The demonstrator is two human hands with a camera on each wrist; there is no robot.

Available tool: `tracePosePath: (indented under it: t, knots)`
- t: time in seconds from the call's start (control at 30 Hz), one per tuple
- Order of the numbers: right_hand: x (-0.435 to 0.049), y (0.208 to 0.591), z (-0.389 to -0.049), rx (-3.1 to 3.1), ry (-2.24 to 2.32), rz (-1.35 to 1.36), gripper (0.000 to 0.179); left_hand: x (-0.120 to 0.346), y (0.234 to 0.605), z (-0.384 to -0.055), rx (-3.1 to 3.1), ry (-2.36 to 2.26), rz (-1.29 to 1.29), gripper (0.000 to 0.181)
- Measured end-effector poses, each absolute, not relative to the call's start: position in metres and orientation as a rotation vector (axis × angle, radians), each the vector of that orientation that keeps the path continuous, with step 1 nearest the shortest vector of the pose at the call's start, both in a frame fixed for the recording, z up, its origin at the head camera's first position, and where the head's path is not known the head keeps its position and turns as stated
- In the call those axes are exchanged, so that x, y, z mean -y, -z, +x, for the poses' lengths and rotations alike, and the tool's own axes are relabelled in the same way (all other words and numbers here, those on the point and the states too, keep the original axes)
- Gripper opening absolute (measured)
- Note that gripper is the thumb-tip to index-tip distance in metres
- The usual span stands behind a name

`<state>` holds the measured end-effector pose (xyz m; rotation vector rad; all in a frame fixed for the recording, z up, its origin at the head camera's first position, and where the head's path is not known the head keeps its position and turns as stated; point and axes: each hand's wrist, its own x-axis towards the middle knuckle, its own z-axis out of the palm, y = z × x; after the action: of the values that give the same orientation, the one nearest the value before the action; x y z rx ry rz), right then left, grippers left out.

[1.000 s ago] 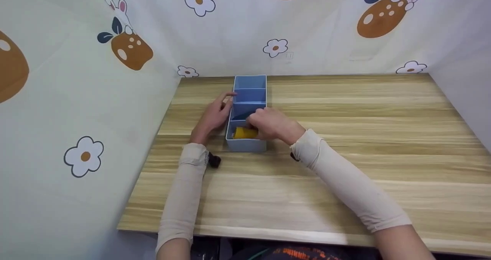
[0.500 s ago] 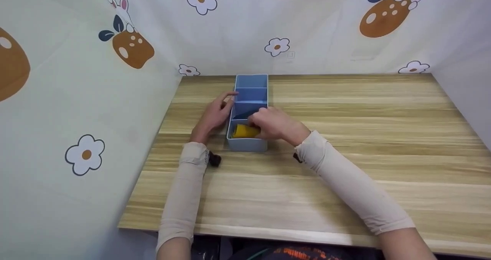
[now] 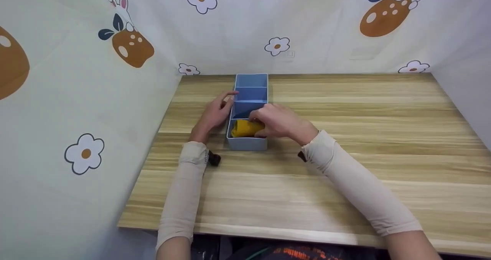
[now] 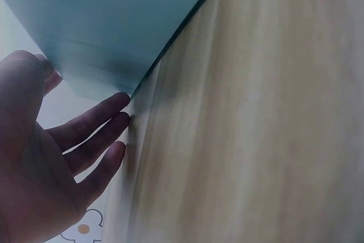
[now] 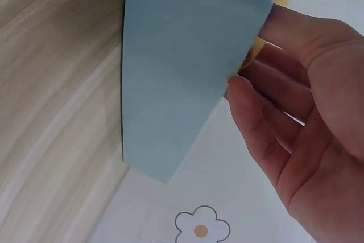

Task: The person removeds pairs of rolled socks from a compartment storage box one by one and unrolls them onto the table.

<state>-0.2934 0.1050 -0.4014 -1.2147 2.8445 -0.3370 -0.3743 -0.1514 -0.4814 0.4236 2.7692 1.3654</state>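
Holding, seemingly, a yellow roll [image 3: 244, 129] clear only in head view, the right hand [image 3: 282, 120] overhangs a box [image 3: 247, 144].

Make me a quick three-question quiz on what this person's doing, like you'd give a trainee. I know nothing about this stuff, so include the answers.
1. True or false: the yellow roll lies at the near end of the blue box in the head view.

2. Where is the left hand?
A) wrapped round the yellow roll
B) beside the blue box, at its long left side
C) beneath the table

3. How many compartments does the blue box have, counting the one with the roll?

Key:
1. True.
2. B.
3. Four, in a single row.
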Motion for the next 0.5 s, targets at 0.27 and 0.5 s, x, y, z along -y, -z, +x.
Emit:
tracePosePath:
  t: [0.27,0.5]
  knots:
    - [-0.117,0.39,-0.288,-2.854,0.418,-1.232,0.04,0.151,0.48,-0.374,-2.753,-1.354,0.41,0.038]
    - [-0.129,0.381,-0.285,-2.855,0.488,-1.229,0.045,0.15,0.481,-0.374,-2.76,-1.341,0.407,0.038]
